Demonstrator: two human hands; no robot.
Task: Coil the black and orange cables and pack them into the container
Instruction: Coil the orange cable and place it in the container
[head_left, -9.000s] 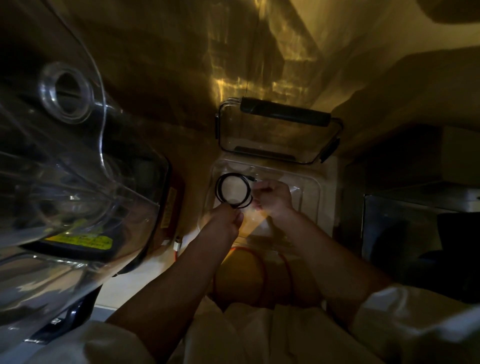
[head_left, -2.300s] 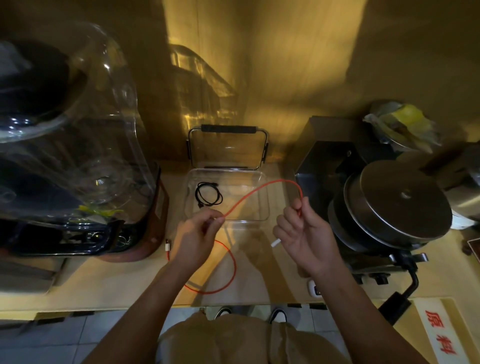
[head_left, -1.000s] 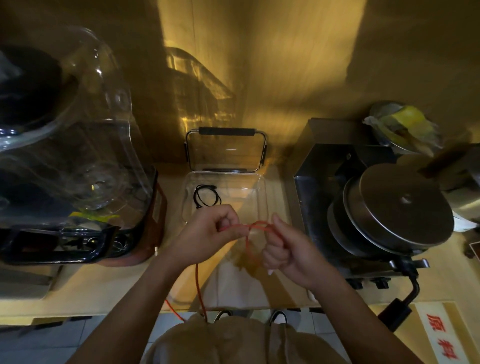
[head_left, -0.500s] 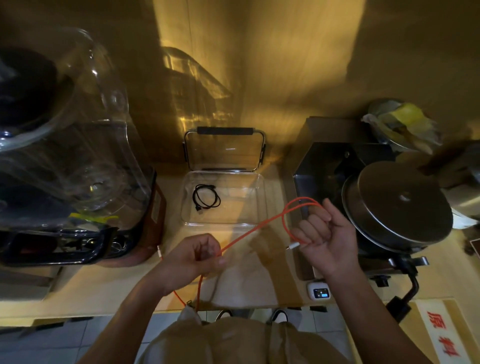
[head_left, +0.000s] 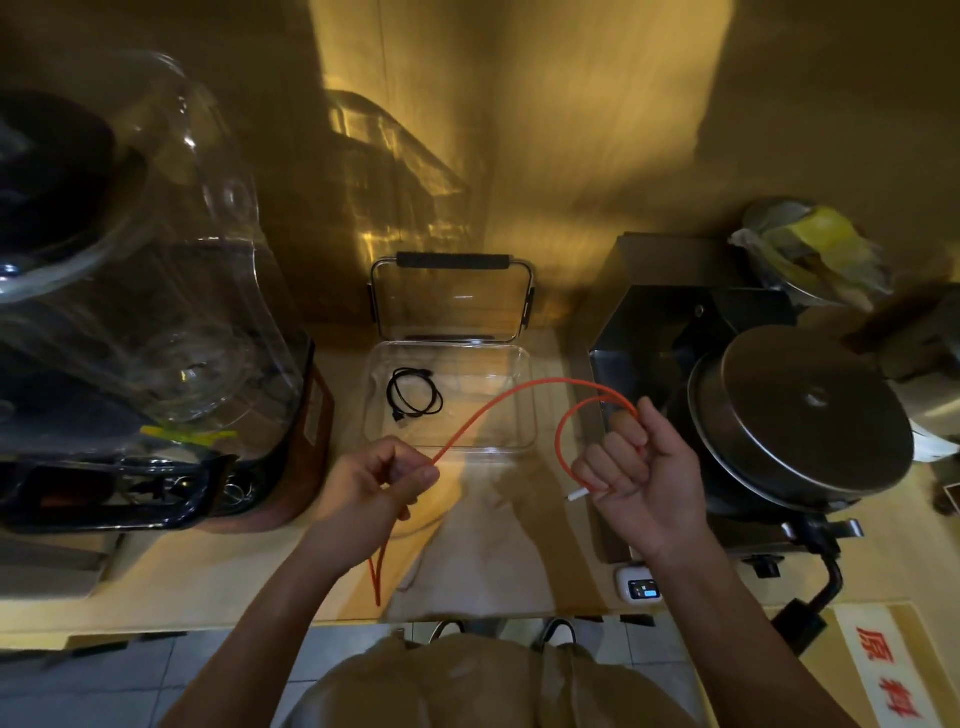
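Note:
A clear plastic container (head_left: 529, 395) stands open on the counter, its lid (head_left: 451, 299) propped upright behind it. The coiled black cable (head_left: 414, 398) lies inside at the left. The orange cable (head_left: 498, 402) arcs over the container between both hands. My right hand (head_left: 636, 465) is closed around one loop of it, with the white plug sticking out below the fingers. My left hand (head_left: 382, 475) pinches the cable further along, and the rest hangs down past the counter's front edge.
A large blender with a clear cover (head_left: 140, 291) fills the left of the counter. A metal machine with a round steel lid (head_left: 800, 415) stands at the right, with a wrapped bowl (head_left: 813, 249) behind it. A small white device (head_left: 638, 582) lies by the front edge.
My hands have spread further apart, stretching the orange cable over the container. The loop in my right hand has grown slightly, and less cable hangs below my left hand.

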